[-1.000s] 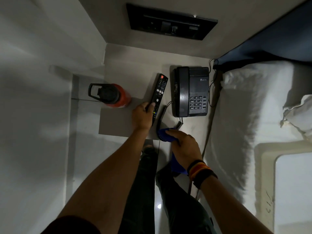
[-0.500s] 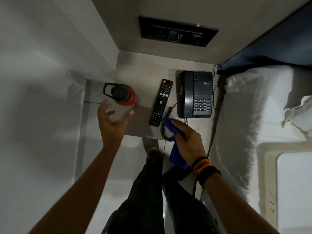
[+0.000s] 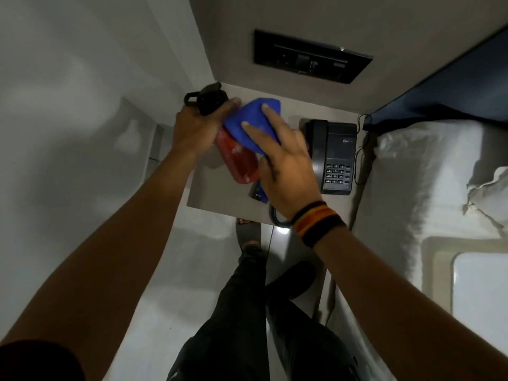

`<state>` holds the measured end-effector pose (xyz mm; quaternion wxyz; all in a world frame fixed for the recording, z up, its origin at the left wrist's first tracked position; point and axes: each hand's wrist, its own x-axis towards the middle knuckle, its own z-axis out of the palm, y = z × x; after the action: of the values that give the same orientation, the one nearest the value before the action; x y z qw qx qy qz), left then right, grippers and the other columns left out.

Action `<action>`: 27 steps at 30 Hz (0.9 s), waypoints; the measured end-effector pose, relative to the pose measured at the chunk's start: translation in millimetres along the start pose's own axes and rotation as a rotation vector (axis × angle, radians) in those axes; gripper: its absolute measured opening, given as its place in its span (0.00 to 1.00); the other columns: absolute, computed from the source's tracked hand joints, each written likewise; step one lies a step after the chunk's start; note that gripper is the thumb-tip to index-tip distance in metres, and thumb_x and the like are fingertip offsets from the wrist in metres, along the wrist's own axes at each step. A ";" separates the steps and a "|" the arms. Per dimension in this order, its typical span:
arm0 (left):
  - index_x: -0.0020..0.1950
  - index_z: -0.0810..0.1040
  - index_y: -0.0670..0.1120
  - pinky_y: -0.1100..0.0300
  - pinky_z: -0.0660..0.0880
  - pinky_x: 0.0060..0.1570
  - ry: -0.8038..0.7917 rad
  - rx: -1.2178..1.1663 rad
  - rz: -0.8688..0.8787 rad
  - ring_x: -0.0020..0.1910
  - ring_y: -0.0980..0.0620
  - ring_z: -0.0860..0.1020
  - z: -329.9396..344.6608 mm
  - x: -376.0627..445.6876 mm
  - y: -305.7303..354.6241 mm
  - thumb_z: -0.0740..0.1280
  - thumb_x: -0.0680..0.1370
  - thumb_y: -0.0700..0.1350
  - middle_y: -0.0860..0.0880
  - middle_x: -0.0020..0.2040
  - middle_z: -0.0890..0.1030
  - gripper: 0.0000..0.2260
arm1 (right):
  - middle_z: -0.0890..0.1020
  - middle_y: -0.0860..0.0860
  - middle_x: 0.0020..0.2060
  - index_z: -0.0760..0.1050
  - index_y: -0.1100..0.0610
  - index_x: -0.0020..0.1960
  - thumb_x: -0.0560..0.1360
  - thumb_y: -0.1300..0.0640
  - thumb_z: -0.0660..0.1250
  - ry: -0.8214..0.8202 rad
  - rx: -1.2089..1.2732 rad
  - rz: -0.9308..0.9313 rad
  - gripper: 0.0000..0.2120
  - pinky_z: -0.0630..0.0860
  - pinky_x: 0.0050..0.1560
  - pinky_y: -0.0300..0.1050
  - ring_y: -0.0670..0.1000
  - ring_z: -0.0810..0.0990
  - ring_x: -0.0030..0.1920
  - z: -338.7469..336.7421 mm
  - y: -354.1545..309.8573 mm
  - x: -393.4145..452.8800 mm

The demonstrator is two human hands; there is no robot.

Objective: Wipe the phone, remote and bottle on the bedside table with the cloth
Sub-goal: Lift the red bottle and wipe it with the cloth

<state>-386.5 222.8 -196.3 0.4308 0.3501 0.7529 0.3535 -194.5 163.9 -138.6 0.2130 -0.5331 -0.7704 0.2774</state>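
Note:
My left hand [image 3: 198, 130] grips the red bottle [image 3: 239, 160] near its black cap [image 3: 207, 99] and holds it lifted and tilted above the bedside table [image 3: 209, 188]. My right hand [image 3: 286, 163] presses the blue cloth [image 3: 251, 125] against the upper side of the bottle, fingers spread over the cloth. The black phone [image 3: 334, 155] lies on the right part of the table. Only the near end of the black remote [image 3: 256, 194] shows below the bottle; my right hand hides the rest.
A bed with white sheets and a pillow [image 3: 428, 188] borders the table on the right. A black switch panel [image 3: 310, 56] is set in the wall behind. A white wall [image 3: 82, 105] closes the left side. My legs and feet [image 3: 247, 298] stand on the pale floor below.
My left hand went from the remote to the bottle, took hold of it and lifted it. My right hand brought the cloth up from the table's front edge onto the bottle.

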 end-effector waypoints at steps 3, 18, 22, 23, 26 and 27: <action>0.44 0.88 0.58 0.47 0.85 0.59 0.009 -0.031 -0.020 0.48 0.56 0.88 -5.8 1.6 14.9 0.77 0.67 0.67 0.56 0.45 0.90 0.14 | 0.59 0.56 0.79 0.65 0.48 0.75 0.74 0.65 0.64 -0.155 -0.244 -0.115 0.31 0.79 0.57 0.50 0.59 0.68 0.64 29.9 3.5 -0.9; 0.38 0.82 0.57 0.60 0.82 0.41 0.046 0.133 -0.204 0.32 0.66 0.83 -31.8 0.2 3.2 0.72 0.73 0.68 0.57 0.33 0.85 0.16 | 0.65 0.55 0.72 0.69 0.50 0.71 0.78 0.58 0.64 0.065 -0.066 -0.113 0.22 0.76 0.61 0.49 0.58 0.70 0.64 47.0 -29.9 15.0; 0.48 0.87 0.54 0.48 0.86 0.57 0.039 -0.012 -0.297 0.47 0.53 0.88 -38.3 2.7 12.5 0.76 0.67 0.66 0.54 0.43 0.90 0.19 | 0.66 0.56 0.73 0.66 0.51 0.74 0.73 0.64 0.69 -0.209 -0.301 -0.162 0.31 0.79 0.52 0.53 0.58 0.70 0.60 65.1 -22.0 10.6; 0.51 0.86 0.54 0.47 0.86 0.56 0.043 -0.004 -0.319 0.49 0.51 0.87 -40.8 1.2 13.0 0.77 0.66 0.66 0.53 0.46 0.89 0.21 | 0.67 0.56 0.72 0.68 0.52 0.72 0.73 0.63 0.68 -0.240 -0.320 -0.199 0.29 0.79 0.52 0.55 0.59 0.71 0.59 67.1 -14.6 0.3; 0.48 0.81 0.58 0.47 0.87 0.54 0.090 0.042 -0.305 0.48 0.52 0.86 -45.0 3.7 10.3 0.75 0.66 0.68 0.54 0.46 0.87 0.18 | 0.69 0.57 0.69 0.73 0.54 0.67 0.70 0.64 0.71 -0.332 -0.382 -0.146 0.25 0.79 0.56 0.60 0.61 0.72 0.60 72.4 8.3 -38.7; 0.46 0.80 0.59 0.48 0.86 0.54 0.118 0.069 -0.283 0.47 0.54 0.86 -44.2 5.0 9.5 0.74 0.67 0.68 0.55 0.44 0.86 0.17 | 0.69 0.56 0.69 0.74 0.54 0.66 0.70 0.64 0.71 -0.386 -0.370 -0.047 0.24 0.78 0.58 0.61 0.61 0.71 0.62 72.9 15.5 -52.0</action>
<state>-425.9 221.6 -173.6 0.4193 0.2335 0.8304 0.2831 -211.3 104.7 -205.5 -0.0323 -0.4822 -0.8465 0.2233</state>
